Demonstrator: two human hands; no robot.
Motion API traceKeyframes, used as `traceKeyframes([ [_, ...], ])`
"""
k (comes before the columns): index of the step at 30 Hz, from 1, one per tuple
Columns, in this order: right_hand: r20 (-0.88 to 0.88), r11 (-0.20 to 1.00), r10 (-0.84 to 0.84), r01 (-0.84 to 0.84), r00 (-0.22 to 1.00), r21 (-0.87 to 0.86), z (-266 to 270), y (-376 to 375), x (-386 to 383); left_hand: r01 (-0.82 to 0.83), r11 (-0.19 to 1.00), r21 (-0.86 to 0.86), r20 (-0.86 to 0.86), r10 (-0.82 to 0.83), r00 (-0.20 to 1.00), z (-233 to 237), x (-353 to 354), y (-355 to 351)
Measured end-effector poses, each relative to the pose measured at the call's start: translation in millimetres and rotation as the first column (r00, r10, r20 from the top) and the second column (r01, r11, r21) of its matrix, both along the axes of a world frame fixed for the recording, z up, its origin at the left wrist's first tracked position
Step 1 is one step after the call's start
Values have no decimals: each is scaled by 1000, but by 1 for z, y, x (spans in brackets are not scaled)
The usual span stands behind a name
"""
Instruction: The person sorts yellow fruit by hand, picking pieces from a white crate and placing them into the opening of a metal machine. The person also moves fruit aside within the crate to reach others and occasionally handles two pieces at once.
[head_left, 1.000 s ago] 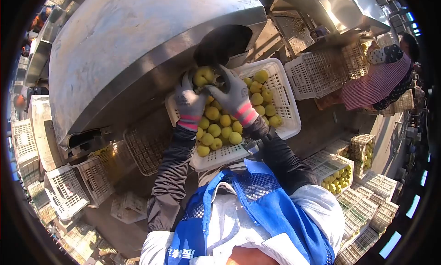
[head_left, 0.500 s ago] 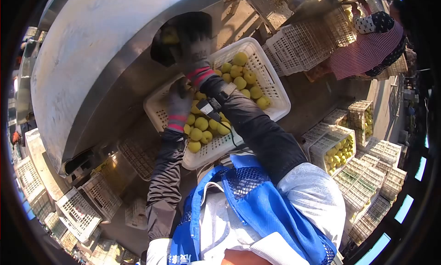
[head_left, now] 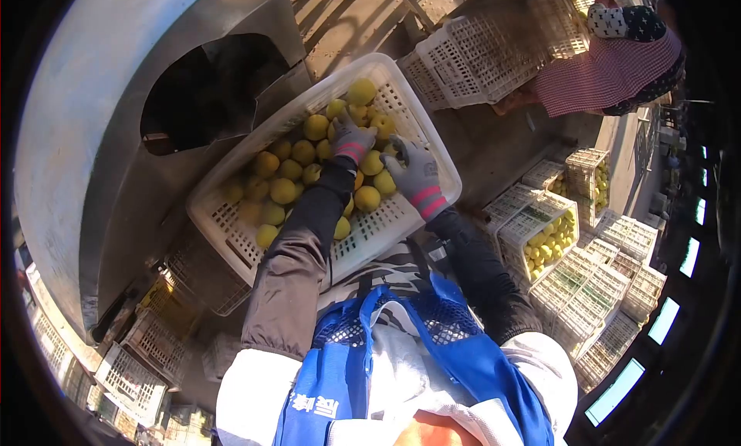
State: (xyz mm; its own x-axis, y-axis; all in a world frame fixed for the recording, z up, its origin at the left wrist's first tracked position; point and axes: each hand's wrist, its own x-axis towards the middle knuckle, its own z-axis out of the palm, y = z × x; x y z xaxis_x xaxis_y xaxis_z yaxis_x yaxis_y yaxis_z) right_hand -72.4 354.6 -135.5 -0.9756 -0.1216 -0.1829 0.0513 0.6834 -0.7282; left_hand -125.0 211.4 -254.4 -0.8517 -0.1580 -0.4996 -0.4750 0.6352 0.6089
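Observation:
A white plastic crate (head_left: 397, 228) in front of me holds a loose layer of round, yellow-green fruit (head_left: 283, 190). My left hand (head_left: 353, 137), in a grey glove with a pink-striped cuff, reaches down among the fruit in the crate's upper part. Its fingers are apart and touch the fruit, with the tips partly hidden. To its right, my right hand (head_left: 417, 176) in a matching glove is at the crate's right side. Thumb and fingers there stand apart, close to the fruit beside them; I see none clearly gripped.
At upper left a large metal machine housing (head_left: 116, 122) has a dark opening (head_left: 208, 91) beside the crate. Stacked crates (head_left: 494, 56) stand behind, near a person in a checked garment (head_left: 610, 71). More fruit-filled crates (head_left: 552, 241) are stacked at right; others (head_left: 131, 380) lie lower left.
My right hand has left the machine opening and come down to the crate's right side. My left hand has shifted right, onto the fruit. The view has turned, and more fruit is uncovered.

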Motion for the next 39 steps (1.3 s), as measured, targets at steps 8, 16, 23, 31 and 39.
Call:
traceKeyframes([
  [8, -247, 975, 105, -51, 963, 216, -44, -40, -63, -108, 993, -56, 77, 112, 991, -46, -19, 8],
  [16, 41, 754, 130, -125, 991, 645, -65, -94, -128, 163, 957, -240, -145, -201, 969, -69, -3, 8],
  [23, 50, 663, 236, -198, 971, 722, -83, -89, -139, -121, 977, -177, -277, 68, 958, -32, -2, 11],
  [31, -33, 614, 305, -170, 952, 771, -91, -88, -137, -217, 971, -100, -81, 209, 975, -23, -16, 5],
  [39, -10, 667, 242, -159, 970, 728, -70, -89, -131, -198, 968, -152, -139, 177, 974, -21, -4, 3],
])
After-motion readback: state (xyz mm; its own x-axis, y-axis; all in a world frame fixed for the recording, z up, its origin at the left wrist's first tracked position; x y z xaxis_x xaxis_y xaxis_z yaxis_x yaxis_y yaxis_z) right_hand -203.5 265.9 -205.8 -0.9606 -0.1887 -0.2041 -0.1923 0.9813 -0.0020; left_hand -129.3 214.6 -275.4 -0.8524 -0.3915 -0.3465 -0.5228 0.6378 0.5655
